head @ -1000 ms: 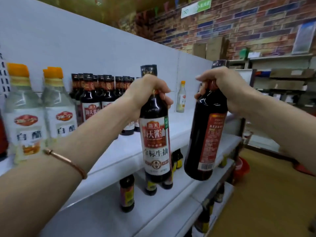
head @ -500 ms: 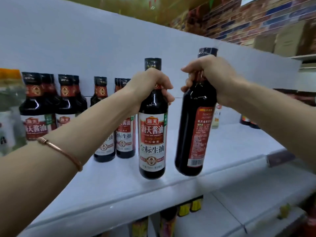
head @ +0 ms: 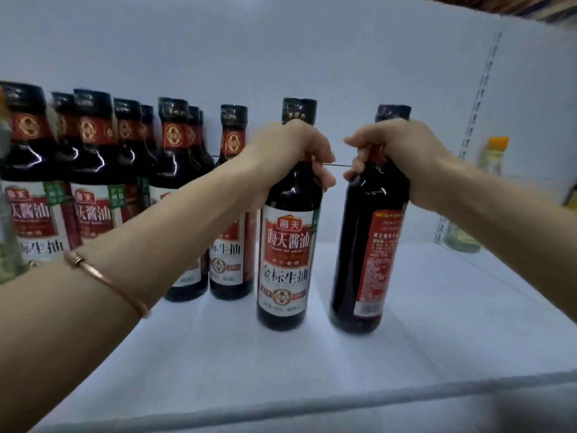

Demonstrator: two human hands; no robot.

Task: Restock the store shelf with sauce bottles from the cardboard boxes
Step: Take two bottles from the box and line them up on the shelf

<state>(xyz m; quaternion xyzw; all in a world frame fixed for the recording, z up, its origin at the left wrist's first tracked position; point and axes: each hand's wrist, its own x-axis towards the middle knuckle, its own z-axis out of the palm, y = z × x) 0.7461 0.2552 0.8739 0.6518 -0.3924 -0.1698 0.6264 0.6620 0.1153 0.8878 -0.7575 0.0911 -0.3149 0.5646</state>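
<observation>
Dark sauce bottles (both upright) gripped by the neck: left hand [head: 290,151] one, right hand [head: 402,154] another.

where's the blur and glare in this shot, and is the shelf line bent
Head view: the stocked bottles at the left edge smear with motion blur and carry white glare streaks; the bottle under the left hand reads sharp; the shelf front edge bows from wide-angle distortion.

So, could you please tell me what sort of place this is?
Most likely a shop aisle: a white shelf holds a row of identical soy sauce bottles, with slotted shelving uprights behind.
</observation>
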